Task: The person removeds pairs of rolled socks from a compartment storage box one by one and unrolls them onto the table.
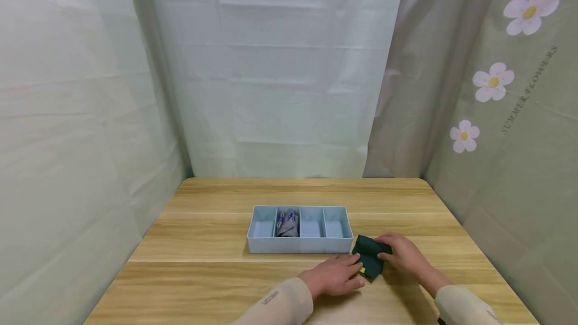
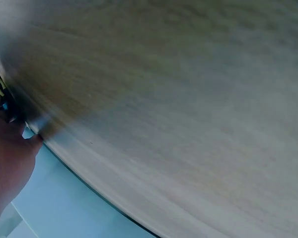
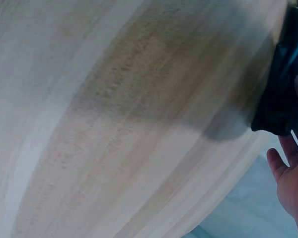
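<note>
A dark green folded cloth (image 1: 369,251) with a small yellow mark lies on the table, just off the right front corner of a light blue divided box (image 1: 299,246). My right hand (image 1: 405,256) pinches the cloth's right side between thumb and fingers. In the right wrist view the dark cloth (image 3: 280,84) looks folded over, held at its edge. With fingers extended, my left hand (image 1: 335,276) presses on the cloth's left edge beside the yellow mark. The left wrist view catches only part of the left hand (image 2: 12,153) and a sliver of the cloth.
A folded grey cloth (image 1: 288,225) with blue marks sits in the box's second compartment from the left. The wooden table (image 1: 203,245) has pale curtains behind and at both sides; the right one carries printed white flowers (image 1: 493,82).
</note>
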Action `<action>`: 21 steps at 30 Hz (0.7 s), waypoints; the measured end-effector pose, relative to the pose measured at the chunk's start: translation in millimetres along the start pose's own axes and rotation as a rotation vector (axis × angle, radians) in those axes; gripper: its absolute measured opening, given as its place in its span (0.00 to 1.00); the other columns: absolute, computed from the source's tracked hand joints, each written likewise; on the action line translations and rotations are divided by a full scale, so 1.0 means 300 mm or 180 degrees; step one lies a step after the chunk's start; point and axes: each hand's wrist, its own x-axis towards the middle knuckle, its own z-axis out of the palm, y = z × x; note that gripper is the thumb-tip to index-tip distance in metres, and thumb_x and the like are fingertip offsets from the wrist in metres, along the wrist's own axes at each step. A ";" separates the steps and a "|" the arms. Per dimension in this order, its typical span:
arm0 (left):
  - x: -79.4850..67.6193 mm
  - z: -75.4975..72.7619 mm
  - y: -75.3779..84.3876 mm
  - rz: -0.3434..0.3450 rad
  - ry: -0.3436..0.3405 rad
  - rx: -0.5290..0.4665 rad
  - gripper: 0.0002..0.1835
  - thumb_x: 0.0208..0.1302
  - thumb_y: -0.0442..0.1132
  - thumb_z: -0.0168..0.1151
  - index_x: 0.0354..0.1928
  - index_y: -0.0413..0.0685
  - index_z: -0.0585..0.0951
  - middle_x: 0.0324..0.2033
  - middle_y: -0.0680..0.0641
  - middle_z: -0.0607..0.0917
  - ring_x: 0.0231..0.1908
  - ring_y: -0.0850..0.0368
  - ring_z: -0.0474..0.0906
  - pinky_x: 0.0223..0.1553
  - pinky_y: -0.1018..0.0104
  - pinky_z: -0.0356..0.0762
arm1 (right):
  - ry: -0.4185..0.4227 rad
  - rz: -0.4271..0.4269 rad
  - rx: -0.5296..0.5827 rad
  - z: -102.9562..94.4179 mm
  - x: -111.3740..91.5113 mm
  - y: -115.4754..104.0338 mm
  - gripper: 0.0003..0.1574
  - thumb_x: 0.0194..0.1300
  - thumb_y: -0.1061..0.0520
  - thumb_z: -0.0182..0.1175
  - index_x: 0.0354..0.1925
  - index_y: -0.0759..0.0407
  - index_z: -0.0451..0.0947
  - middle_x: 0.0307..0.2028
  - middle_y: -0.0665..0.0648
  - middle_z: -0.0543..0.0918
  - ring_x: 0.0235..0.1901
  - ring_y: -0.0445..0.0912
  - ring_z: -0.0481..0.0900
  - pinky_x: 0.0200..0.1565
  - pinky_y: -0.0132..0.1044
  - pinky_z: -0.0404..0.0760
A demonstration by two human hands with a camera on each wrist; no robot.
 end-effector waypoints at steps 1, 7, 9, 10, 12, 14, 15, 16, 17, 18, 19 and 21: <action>0.001 0.000 0.000 -0.0013 -0.0021 -0.0014 0.34 0.77 0.62 0.36 0.75 0.53 0.64 0.75 0.53 0.57 0.74 0.60 0.51 0.71 0.61 0.54 | 0.0007 -0.0023 -0.0019 0.004 0.000 0.004 0.18 0.58 0.62 0.72 0.48 0.62 0.84 0.44 0.57 0.85 0.45 0.55 0.83 0.49 0.55 0.79; 0.004 -0.002 0.000 -0.0064 -0.0119 -0.0034 0.35 0.76 0.64 0.38 0.75 0.54 0.63 0.76 0.54 0.56 0.74 0.62 0.50 0.71 0.62 0.53 | 0.0030 0.0197 0.0065 0.023 0.014 0.023 0.14 0.62 0.62 0.68 0.48 0.63 0.85 0.43 0.59 0.87 0.46 0.56 0.84 0.49 0.55 0.79; 0.003 -0.003 0.002 -0.0062 -0.0141 -0.0037 0.35 0.75 0.64 0.39 0.75 0.54 0.63 0.76 0.54 0.56 0.74 0.62 0.50 0.71 0.62 0.53 | -0.0008 0.0289 0.0137 0.024 0.023 0.027 0.14 0.63 0.62 0.66 0.48 0.63 0.85 0.44 0.61 0.87 0.47 0.58 0.83 0.50 0.56 0.78; 0.003 -0.004 0.003 -0.0060 -0.0143 -0.0035 0.35 0.75 0.64 0.39 0.75 0.54 0.63 0.76 0.54 0.56 0.74 0.62 0.50 0.71 0.62 0.53 | -0.0036 0.0332 0.0189 0.023 0.028 0.027 0.14 0.64 0.62 0.66 0.48 0.64 0.85 0.44 0.62 0.86 0.48 0.59 0.83 0.51 0.57 0.78; 0.002 -0.004 0.004 -0.0060 -0.0138 -0.0004 0.35 0.75 0.64 0.40 0.75 0.54 0.63 0.76 0.54 0.56 0.74 0.62 0.50 0.71 0.62 0.53 | -0.0085 0.0383 0.0233 0.022 0.042 0.032 0.14 0.64 0.62 0.65 0.49 0.65 0.85 0.45 0.64 0.86 0.49 0.61 0.82 0.52 0.58 0.77; 0.000 -0.005 0.006 -0.0060 -0.0122 0.0031 0.35 0.75 0.64 0.40 0.75 0.53 0.63 0.76 0.54 0.57 0.74 0.61 0.51 0.71 0.62 0.53 | -0.0137 0.0390 0.0257 0.018 0.059 0.037 0.15 0.64 0.62 0.65 0.49 0.67 0.84 0.45 0.65 0.86 0.49 0.62 0.82 0.52 0.59 0.76; 0.000 -0.005 0.007 -0.0061 -0.0118 0.0048 0.35 0.75 0.64 0.40 0.75 0.54 0.64 0.76 0.54 0.57 0.74 0.62 0.51 0.71 0.62 0.53 | -0.0167 0.0411 0.0254 0.017 0.067 0.040 0.15 0.64 0.62 0.65 0.49 0.67 0.84 0.45 0.66 0.86 0.49 0.63 0.81 0.53 0.59 0.76; 0.001 -0.004 0.007 -0.0062 -0.0117 0.0055 0.35 0.75 0.64 0.40 0.75 0.54 0.64 0.76 0.54 0.57 0.74 0.62 0.51 0.71 0.62 0.53 | -0.0192 0.0440 0.0266 0.016 0.075 0.043 0.15 0.64 0.62 0.65 0.49 0.67 0.84 0.45 0.66 0.86 0.49 0.63 0.81 0.53 0.60 0.76; 0.001 -0.004 0.007 -0.0060 -0.0119 0.0059 0.35 0.75 0.64 0.40 0.75 0.54 0.64 0.76 0.54 0.57 0.74 0.62 0.51 0.71 0.62 0.53 | -0.0226 0.0449 0.0243 0.015 0.083 0.047 0.15 0.64 0.62 0.64 0.49 0.68 0.84 0.45 0.66 0.86 0.49 0.63 0.81 0.53 0.59 0.76; 0.000 -0.004 0.007 -0.0057 -0.0125 0.0052 0.35 0.75 0.64 0.40 0.75 0.54 0.64 0.76 0.54 0.57 0.74 0.62 0.50 0.71 0.63 0.53 | -0.0258 0.0475 0.0245 0.014 0.091 0.050 0.16 0.65 0.62 0.64 0.49 0.68 0.84 0.45 0.66 0.85 0.49 0.63 0.81 0.53 0.60 0.75; 0.001 -0.004 0.007 -0.0054 -0.0134 0.0049 0.35 0.75 0.64 0.40 0.75 0.54 0.63 0.76 0.54 0.57 0.74 0.62 0.50 0.71 0.63 0.52 | -0.0294 0.0480 0.0220 0.013 0.097 0.053 0.16 0.65 0.62 0.64 0.49 0.69 0.83 0.45 0.67 0.85 0.49 0.63 0.81 0.53 0.60 0.75; 0.003 -0.005 0.006 -0.0054 -0.0155 0.0026 0.34 0.75 0.64 0.40 0.75 0.54 0.64 0.76 0.54 0.57 0.74 0.62 0.50 0.71 0.64 0.52 | -0.0354 0.0560 0.0192 0.014 0.108 0.061 0.17 0.66 0.61 0.63 0.50 0.69 0.83 0.46 0.68 0.85 0.50 0.64 0.80 0.54 0.60 0.74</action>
